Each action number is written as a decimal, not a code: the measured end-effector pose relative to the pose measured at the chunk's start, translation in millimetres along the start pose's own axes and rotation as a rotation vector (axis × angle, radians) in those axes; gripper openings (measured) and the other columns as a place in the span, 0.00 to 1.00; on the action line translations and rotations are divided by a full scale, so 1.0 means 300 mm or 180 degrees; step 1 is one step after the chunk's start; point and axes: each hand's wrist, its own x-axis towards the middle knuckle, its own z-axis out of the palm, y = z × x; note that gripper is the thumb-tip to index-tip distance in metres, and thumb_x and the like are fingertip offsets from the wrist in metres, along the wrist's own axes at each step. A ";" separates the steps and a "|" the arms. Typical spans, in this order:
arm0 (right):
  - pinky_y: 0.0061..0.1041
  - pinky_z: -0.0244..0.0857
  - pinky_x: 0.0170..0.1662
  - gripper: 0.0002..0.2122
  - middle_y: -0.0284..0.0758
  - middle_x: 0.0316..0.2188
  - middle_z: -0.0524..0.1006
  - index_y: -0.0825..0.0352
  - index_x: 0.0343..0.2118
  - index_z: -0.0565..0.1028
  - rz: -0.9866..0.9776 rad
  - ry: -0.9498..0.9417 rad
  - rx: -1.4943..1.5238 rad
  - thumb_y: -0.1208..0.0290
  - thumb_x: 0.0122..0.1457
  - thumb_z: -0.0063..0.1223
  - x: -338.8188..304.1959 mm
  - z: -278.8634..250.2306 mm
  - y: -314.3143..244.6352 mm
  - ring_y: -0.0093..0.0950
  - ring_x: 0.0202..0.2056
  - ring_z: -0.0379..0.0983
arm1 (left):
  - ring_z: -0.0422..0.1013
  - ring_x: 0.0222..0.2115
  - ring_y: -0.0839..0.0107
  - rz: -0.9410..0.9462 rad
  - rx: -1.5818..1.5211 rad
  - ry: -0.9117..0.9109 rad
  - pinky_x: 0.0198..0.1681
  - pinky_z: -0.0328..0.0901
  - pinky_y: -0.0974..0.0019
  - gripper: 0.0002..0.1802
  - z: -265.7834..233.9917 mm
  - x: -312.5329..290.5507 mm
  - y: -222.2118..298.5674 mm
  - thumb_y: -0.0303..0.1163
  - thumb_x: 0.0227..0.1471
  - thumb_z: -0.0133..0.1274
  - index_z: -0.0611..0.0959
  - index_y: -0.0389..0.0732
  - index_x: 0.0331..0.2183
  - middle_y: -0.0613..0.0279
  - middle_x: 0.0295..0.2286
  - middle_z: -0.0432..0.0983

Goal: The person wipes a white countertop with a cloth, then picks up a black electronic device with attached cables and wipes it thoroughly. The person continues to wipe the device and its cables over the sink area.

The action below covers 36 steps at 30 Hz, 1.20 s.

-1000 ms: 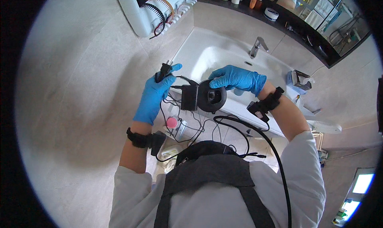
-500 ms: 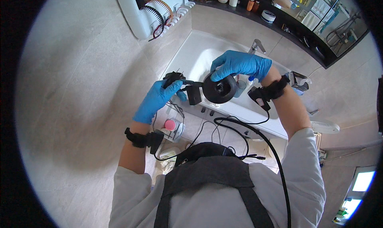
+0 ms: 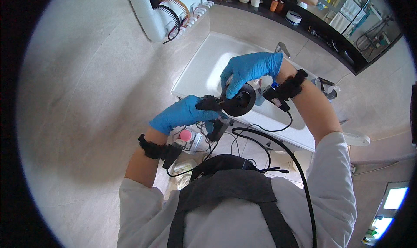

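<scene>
Over the near edge of the white washbasin [image 3: 204,65], my gloved right hand [image 3: 252,69] is closed on a black round dish-shaped piece [image 3: 246,104], its fingers over the far rim. Its hollow face with a dark centre is partly visible. My gloved left hand [image 3: 184,114] is closed round a black angular part [image 3: 208,103] that meets the round piece at its left side. Whether the two are joined, I cannot tell. A black block [image 3: 218,128] hangs below my left fingers. Both gloves are blue.
A chrome tap [image 3: 283,49] stands behind my right hand. Black cables [image 3: 278,140] loop between my arms. Below my left hand is a container with a pink lid [image 3: 186,135]. A dark shelf [image 3: 260,13] with toiletries runs along the back; a white wall rack [image 3: 150,18] holds hairbands.
My left hand has moved right, closer to the round piece, and its black part and block have turned. My right hand has shifted slightly left, and the round piece has tilted.
</scene>
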 end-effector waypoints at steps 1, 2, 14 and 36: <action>0.22 0.65 0.37 0.19 0.37 0.27 0.78 0.70 0.31 0.78 0.0004 0.0084 -0.0066 0.57 0.43 0.62 0.002 -0.002 -0.002 0.25 0.29 0.73 | 0.67 0.21 0.79 -0.0164 -0.0085 0.0107 0.28 0.62 0.74 0.17 0.008 0.005 0.007 0.42 0.47 0.57 0.80 0.36 0.32 0.62 0.21 0.76; 0.24 0.64 0.38 0.19 0.36 0.27 0.78 0.69 0.32 0.78 -0.0114 0.0044 -0.0024 0.57 0.44 0.61 0.005 -0.001 -0.003 0.26 0.30 0.72 | 0.66 0.19 0.79 -0.0324 -0.0138 0.0208 0.25 0.60 0.75 0.17 0.013 0.006 0.013 0.42 0.48 0.56 0.80 0.36 0.30 0.63 0.20 0.75; 0.27 0.64 0.44 0.17 0.37 0.36 0.74 0.55 0.48 0.73 -0.1492 0.2192 -0.0512 0.70 0.54 0.52 -0.044 0.009 0.014 0.30 0.35 0.69 | 0.58 0.13 0.84 -0.0562 -0.0937 0.1119 0.16 0.53 0.77 0.17 -0.010 -0.007 0.021 0.43 0.48 0.55 0.79 0.37 0.29 0.73 0.15 0.64; 0.26 0.66 0.31 0.12 0.38 0.29 0.71 0.64 0.41 0.73 -0.0930 0.3855 -0.0751 0.76 0.53 0.51 -0.009 0.232 0.108 0.32 0.27 0.72 | 0.52 0.13 0.87 -0.0196 -0.1364 0.1893 0.15 0.45 0.79 0.14 0.016 0.015 0.024 0.41 0.51 0.53 0.82 0.39 0.29 0.78 0.13 0.59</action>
